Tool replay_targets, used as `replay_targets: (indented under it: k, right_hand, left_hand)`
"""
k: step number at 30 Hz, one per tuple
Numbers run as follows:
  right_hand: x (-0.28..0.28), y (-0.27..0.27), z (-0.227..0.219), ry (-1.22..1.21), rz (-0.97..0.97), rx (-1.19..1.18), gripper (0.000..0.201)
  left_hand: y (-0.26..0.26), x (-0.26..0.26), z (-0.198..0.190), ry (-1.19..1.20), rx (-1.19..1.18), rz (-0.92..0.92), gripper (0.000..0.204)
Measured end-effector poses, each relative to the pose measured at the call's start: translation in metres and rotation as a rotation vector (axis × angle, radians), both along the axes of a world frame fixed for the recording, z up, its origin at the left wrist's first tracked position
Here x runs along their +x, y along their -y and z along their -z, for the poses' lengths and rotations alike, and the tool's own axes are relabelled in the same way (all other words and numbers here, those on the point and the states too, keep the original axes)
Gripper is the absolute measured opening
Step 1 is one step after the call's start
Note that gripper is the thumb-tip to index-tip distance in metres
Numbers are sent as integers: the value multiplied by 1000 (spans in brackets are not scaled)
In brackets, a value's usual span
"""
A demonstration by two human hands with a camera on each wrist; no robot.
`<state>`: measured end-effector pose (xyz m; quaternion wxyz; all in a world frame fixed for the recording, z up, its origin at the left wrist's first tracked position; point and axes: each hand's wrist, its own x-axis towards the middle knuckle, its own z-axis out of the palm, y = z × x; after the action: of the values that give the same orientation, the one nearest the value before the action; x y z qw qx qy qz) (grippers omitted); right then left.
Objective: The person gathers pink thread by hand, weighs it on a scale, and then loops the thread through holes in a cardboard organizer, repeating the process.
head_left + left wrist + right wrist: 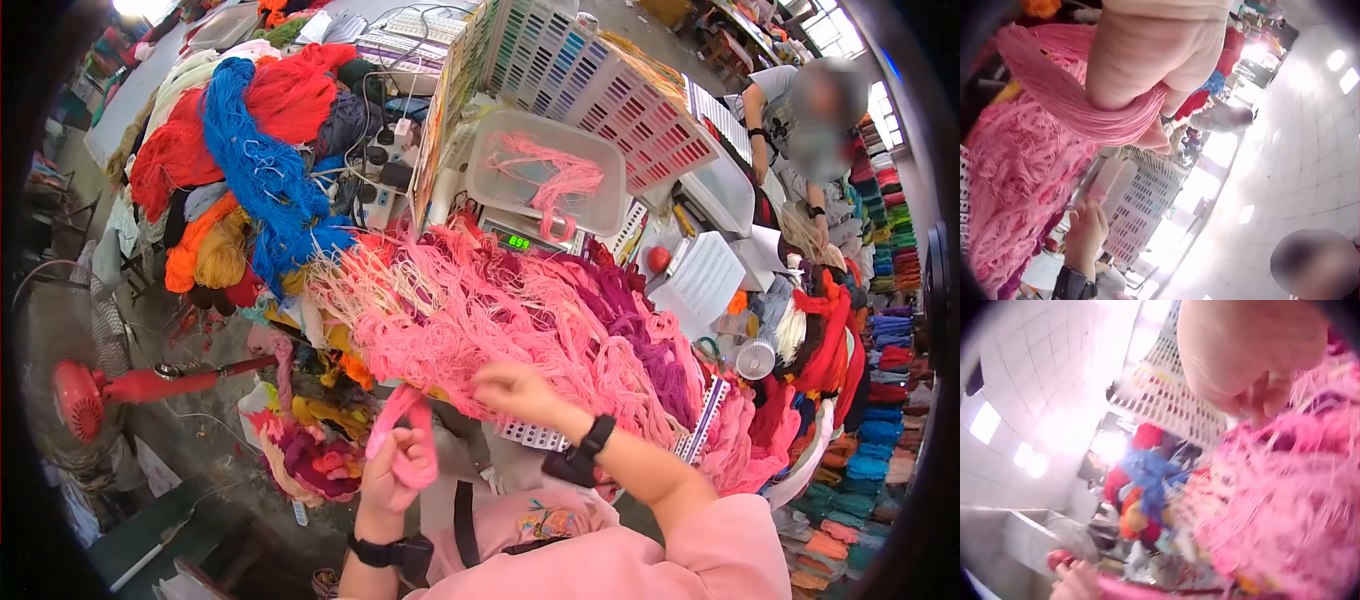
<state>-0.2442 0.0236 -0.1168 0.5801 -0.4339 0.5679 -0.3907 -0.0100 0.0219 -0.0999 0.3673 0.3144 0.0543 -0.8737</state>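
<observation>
In the head view my left hand (388,478) grips a looped skein of pink yarn (418,462) in front of the worktable. The left wrist view shows the skein (1104,122) wrapped round the hand, its strands running off to the upper left. My right hand (520,392) is over the near edge of a big heap of loose pink yarn (480,310), fingers loosely bent. No strand shows between the fingers of the right hand (1254,369) in the right wrist view. Behind the heap, a clear plastic tub (480,185) with some pink yarn sits on a scale (518,243) with a lit green display.
Colour sample cards (620,110) stand behind the tub. Blue yarn (245,150) and red yarn are piled at the left, above a red fan (80,400). Written sheets (705,275) and a small white fan (754,358) lie right. Another person (780,110) stands at the far right.
</observation>
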Motion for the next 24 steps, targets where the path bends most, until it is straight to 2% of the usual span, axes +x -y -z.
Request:
replay_targets:
  k: [1, 3, 4, 5, 7, 8, 9, 10, 11, 12, 15, 17, 19, 20, 21, 22, 24]
  right_hand:
    - [23, -2, -24, 354, -31, 199, 24]
    - [49, -7, -44, 406, -317, 175, 32]
    - [55, -8, -53, 355, -440, 284, 31]
    - [59, -10, -58, 304, -563, 393, 30]
    - [65, -16, -49, 314, -611, 418, 24]
    - [65, -19, -48, 269, -573, 281, 22]
    - [67, -24, -47, 223, -532, 146, 20]
    - [68, -29, -41, 226, -532, 146, 20]
    - [69, -33, -34, 39, -539, 44, 19]
    - [69, -36, -31, -147, -541, -57, 18]
    - [66, -41, -32, -202, -491, -22, 16]
    - [61, -38, -40, -181, -427, -54, 16]
    - [56, -36, -38, -153, -52, -348, 16]
    - [52, -35, -39, -143, -56, -342, 16]
    - [48, -35, -43, -54, -31, -154, 14]
    - [45, -34, -46, 35, -7, 34, 12]
    - [48, -28, -58, 116, 47, 98, 11]
  left_hand:
    - [2, -10, -4, 4, 1, 3, 21]
    - [7, -26, -12, -15, -45, -101, 22]
    - [11, -26, -14, -197, -51, -142, 27]
    - [13, -25, -21, -192, -49, -138, 27]
    - [22, -30, -48, -17, -167, -121, 38]
    - [22, -32, -49, 108, -354, -34, 42]
    - [20, -29, -47, 111, -351, -32, 42]
    - [19, -26, -42, 143, -447, 93, 40]
    - [17, -23, -34, 173, -544, 219, 38]
    - [16, -21, -29, 74, -502, 190, 35]
    - [4, -24, -30, 153, -377, 138, 33]
    - [1, -30, -31, 151, -399, 135, 34]
    - [2, -41, -40, 278, -427, 72, 37]
    - [4, -42, -42, 243, -462, 116, 40]
    - [5, -43, -43, 255, -452, 114, 40]
    - [7, -45, -43, 270, -547, 145, 37]
    - [9, -45, -48, 289, -637, 197, 35]
